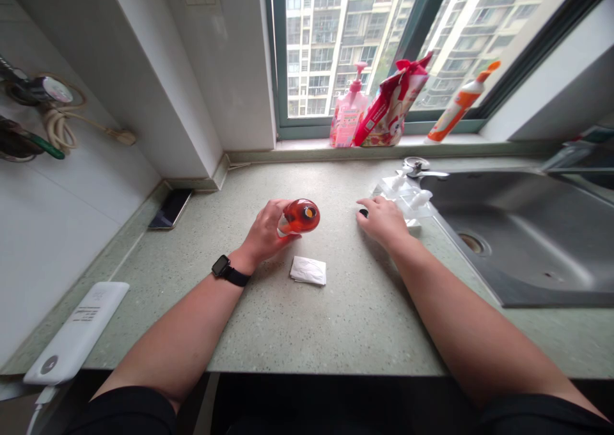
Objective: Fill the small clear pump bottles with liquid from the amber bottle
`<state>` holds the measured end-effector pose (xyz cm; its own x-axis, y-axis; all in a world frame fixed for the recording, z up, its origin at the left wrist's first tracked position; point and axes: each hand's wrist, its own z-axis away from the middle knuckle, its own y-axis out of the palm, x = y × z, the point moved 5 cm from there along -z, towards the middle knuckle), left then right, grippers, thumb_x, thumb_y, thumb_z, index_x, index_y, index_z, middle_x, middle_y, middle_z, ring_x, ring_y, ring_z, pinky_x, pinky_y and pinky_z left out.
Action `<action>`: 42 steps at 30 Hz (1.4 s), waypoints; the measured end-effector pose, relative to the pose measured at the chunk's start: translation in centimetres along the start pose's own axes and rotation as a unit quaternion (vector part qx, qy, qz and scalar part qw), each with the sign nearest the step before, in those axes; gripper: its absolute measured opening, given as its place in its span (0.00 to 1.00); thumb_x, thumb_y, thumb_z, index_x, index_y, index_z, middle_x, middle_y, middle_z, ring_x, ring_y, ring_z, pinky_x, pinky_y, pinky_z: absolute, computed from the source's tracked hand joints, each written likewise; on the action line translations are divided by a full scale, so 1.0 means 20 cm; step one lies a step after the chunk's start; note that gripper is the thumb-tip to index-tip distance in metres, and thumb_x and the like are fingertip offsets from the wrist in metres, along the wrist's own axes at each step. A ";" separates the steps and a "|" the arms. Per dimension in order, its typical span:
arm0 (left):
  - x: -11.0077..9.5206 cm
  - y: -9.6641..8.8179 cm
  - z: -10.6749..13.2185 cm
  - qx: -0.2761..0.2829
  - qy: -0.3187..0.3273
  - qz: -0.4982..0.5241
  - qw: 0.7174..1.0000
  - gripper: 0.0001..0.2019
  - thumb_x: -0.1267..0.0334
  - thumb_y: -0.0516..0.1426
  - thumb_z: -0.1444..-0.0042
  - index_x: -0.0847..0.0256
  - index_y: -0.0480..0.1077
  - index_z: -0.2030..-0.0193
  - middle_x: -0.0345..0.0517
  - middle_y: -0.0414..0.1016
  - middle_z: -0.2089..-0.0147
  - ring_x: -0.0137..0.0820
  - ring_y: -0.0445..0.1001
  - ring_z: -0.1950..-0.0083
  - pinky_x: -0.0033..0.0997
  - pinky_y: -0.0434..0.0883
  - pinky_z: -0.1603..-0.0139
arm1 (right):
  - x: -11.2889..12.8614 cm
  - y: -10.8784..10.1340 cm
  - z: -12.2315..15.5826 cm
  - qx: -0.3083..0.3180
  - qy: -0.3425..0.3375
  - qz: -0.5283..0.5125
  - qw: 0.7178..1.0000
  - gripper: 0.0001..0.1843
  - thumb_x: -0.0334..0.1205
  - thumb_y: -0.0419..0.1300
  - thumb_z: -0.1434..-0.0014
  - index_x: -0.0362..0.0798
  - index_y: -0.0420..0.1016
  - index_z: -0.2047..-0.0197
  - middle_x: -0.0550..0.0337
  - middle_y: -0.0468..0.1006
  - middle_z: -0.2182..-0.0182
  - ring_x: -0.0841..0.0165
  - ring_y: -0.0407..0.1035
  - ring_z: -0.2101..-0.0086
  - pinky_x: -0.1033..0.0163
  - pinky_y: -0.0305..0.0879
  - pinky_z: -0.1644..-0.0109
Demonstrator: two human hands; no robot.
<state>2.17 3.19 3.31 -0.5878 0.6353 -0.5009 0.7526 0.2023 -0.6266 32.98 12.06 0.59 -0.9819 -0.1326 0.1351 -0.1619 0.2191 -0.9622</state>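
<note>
My left hand (268, 230) is wrapped round the side of a bottle of reddish-brown liquid (302, 216), which stands on the counter with its round mouth uncapped and facing up. To the right, my right hand (382, 221) is low over the counter, its fingers around a small black cap (363, 213); part of the cap is hidden under the hand. A folded white tissue (307, 270) lies in front of the bottle. Just behind my right hand are clear plastic packaging and white nozzle-like pieces (405, 195), partly covered by it.
A steel sink (527, 230) with a tap (422, 169) takes up the right side. On the windowsill stand a pink pump bottle (348, 115), a red pouch (396, 105) and an orange-and-white bottle (455, 109). At left lie a dark phone (170, 208) and a white power bank (79, 329).
</note>
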 end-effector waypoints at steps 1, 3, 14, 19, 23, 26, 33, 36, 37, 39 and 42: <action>0.00 0.00 0.00 -0.003 0.001 -0.005 1.000 0.33 0.56 0.70 0.38 0.52 0.65 0.30 0.56 0.72 0.35 0.48 0.74 0.35 0.55 0.74 0.33 | 0.01 0.00 0.00 0.010 0.000 0.010 1.000 0.22 0.41 0.58 0.32 0.50 0.83 0.39 0.43 0.82 0.46 0.47 0.76 0.47 0.45 0.71 0.42; 0.00 0.00 0.00 -0.006 0.005 -0.016 1.000 0.33 0.56 0.70 0.38 0.52 0.64 0.29 0.55 0.72 0.35 0.48 0.74 0.35 0.55 0.73 0.33 | 0.02 -0.01 0.01 0.027 -0.001 0.017 0.999 0.20 0.40 0.57 0.31 0.50 0.84 0.41 0.43 0.83 0.47 0.47 0.77 0.48 0.46 0.71 0.44; 0.05 0.00 0.01 -0.024 -0.005 -0.091 0.996 0.36 0.49 0.69 0.37 0.53 0.60 0.28 0.57 0.74 0.36 0.50 0.75 0.37 0.58 0.70 0.32 | 0.18 -0.02 0.02 0.050 -0.075 -0.342 0.935 0.14 0.52 0.61 0.32 0.54 0.84 0.55 0.55 0.86 0.59 0.60 0.79 0.59 0.54 0.74 0.50; 0.04 0.00 0.01 -0.002 -0.016 -0.112 0.994 0.31 0.50 0.67 0.35 0.54 0.64 0.30 0.56 0.75 0.36 0.49 0.73 0.36 0.56 0.68 0.31 | 0.22 -0.01 0.04 0.082 -0.049 -0.489 0.867 0.21 0.60 0.71 0.44 0.53 0.81 0.58 0.58 0.84 0.63 0.61 0.78 0.63 0.53 0.75 0.54; 0.03 0.00 0.00 0.009 -0.018 -0.139 0.990 0.30 0.53 0.67 0.35 0.52 0.65 0.30 0.54 0.76 0.36 0.49 0.72 0.37 0.56 0.64 0.29 | 0.23 -0.02 0.04 0.084 -0.024 -0.569 0.818 0.24 0.62 0.75 0.49 0.52 0.77 0.62 0.59 0.83 0.64 0.63 0.76 0.64 0.54 0.75 0.55; 0.01 0.00 0.00 0.014 -0.010 -0.151 0.988 0.28 0.55 0.66 0.35 0.53 0.66 0.30 0.53 0.76 0.36 0.49 0.71 0.36 0.56 0.61 0.27 | 0.26 -0.04 0.05 0.086 0.005 -0.637 0.766 0.26 0.64 0.76 0.49 0.52 0.75 0.63 0.59 0.84 0.63 0.62 0.79 0.60 0.52 0.77 0.52; -0.01 0.01 0.00 0.033 -0.006 -0.156 0.987 0.29 0.54 0.65 0.35 0.53 0.67 0.29 0.53 0.76 0.35 0.49 0.72 0.37 0.57 0.59 0.26 | 0.35 -0.08 0.11 0.029 -0.005 -0.694 0.719 0.27 0.64 0.78 0.49 0.54 0.74 0.63 0.57 0.87 0.58 0.58 0.82 0.53 0.46 0.78 0.41; -0.01 0.01 0.00 0.031 -0.010 -0.158 0.987 0.30 0.55 0.66 0.36 0.52 0.67 0.29 0.52 0.76 0.35 0.49 0.72 0.37 0.57 0.60 0.26 | 0.39 -0.11 0.14 0.010 -0.052 -0.682 0.730 0.25 0.65 0.76 0.45 0.55 0.76 0.61 0.57 0.88 0.57 0.59 0.83 0.54 0.45 0.79 0.41; -0.01 0.01 0.00 0.028 -0.012 -0.159 0.987 0.31 0.55 0.67 0.36 0.51 0.67 0.29 0.52 0.76 0.35 0.50 0.72 0.38 0.57 0.60 0.27 | 0.40 -0.11 0.14 0.008 -0.062 -0.677 0.734 0.24 0.64 0.75 0.45 0.55 0.77 0.60 0.56 0.88 0.57 0.58 0.83 0.54 0.45 0.79 0.41; -0.01 0.01 0.00 0.025 -0.019 -0.162 0.986 0.32 0.55 0.67 0.37 0.51 0.67 0.28 0.52 0.76 0.36 0.50 0.72 0.38 0.55 0.62 0.29 | 0.41 -0.13 0.15 0.005 -0.077 -0.665 0.742 0.23 0.63 0.75 0.43 0.55 0.80 0.56 0.56 0.89 0.56 0.58 0.84 0.53 0.45 0.80 0.41; -0.01 0.00 0.00 0.022 -0.030 -0.166 0.985 0.32 0.55 0.68 0.38 0.51 0.67 0.28 0.53 0.76 0.36 0.50 0.72 0.39 0.54 0.64 0.31 | 0.41 -0.16 0.18 -0.027 -0.107 -0.608 0.786 0.20 0.58 0.73 0.39 0.55 0.84 0.51 0.56 0.89 0.52 0.56 0.84 0.50 0.43 0.80 0.39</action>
<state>2.23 3.10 3.34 -0.8167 0.4946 -0.2973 0.5033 0.3584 -0.7863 25.86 6.85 3.98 -0.0591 -0.4333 0.8993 -0.9779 -0.1558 -0.1393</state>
